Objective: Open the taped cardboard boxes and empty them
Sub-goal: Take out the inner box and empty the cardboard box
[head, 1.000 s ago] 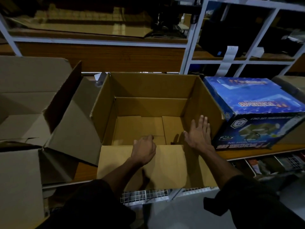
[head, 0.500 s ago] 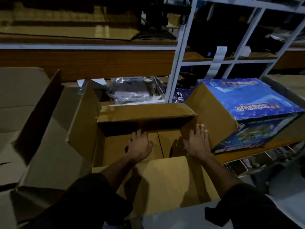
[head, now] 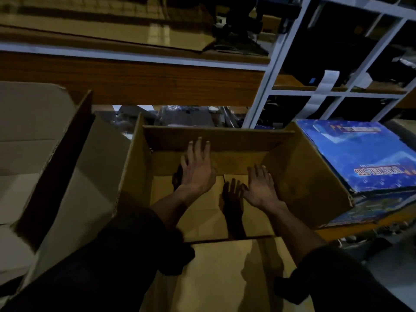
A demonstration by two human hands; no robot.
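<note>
While the light here is pretty dim, the open cardboard box is easy to read: its mouth faces up toward the camera, its long axis runs left to right along the wooden shelf, and all four flaps are folded out, the near one hanging down toward the person. You can see the bare bottom panels inside.

Both arms reach in over the near edge, dark sleeves pushed up the forearms. The left hand stretches further in, palm down, fingers straight and spread, the fingertips up at the far wall (I can't tell whether they actually touch it). The right hand sits lower and closer to the box's right wall, also flat with fingers splayed, throwing a hand-shaped shadow on the floor just to its left. Neither hand holds anything, and they're apart from each other.

So the box surrounds both hands, left hand near the middle, right hand toward the right side. Just beside it on the right is a blue printed box, touching the right flap, and on the left stands another opened cardboard box.
</note>
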